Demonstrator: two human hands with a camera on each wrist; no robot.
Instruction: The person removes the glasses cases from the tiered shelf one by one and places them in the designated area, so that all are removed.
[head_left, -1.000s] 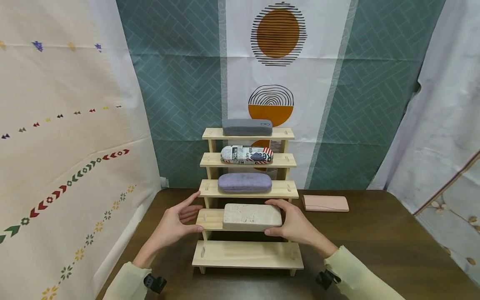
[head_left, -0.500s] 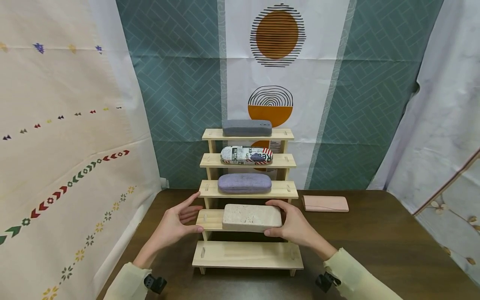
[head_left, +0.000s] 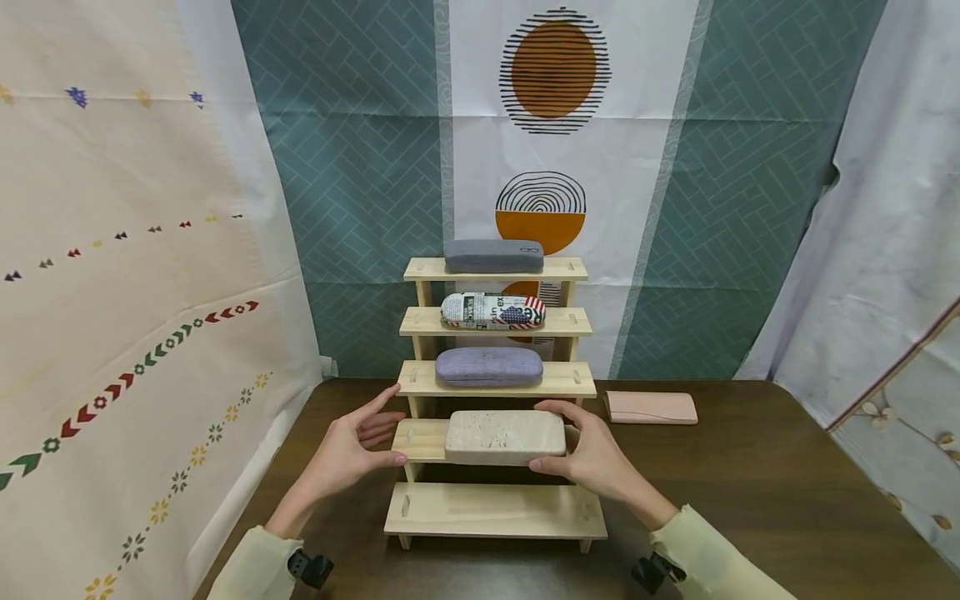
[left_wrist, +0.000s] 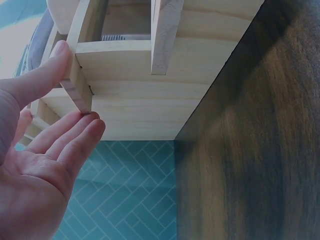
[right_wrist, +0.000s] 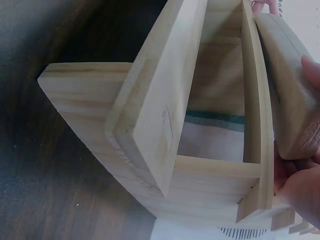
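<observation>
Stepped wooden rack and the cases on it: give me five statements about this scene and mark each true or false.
1. The right hand grips the beige case. True.
2. The lowest step of the wooden rack holds a case. False: it is bare.
3. The pink case lies on the table, right of the rack. True.
4. The left hand holds the purple case. False: its fingers touch the rack's left end.
5. The grey case sits on the top step. True.
</observation>
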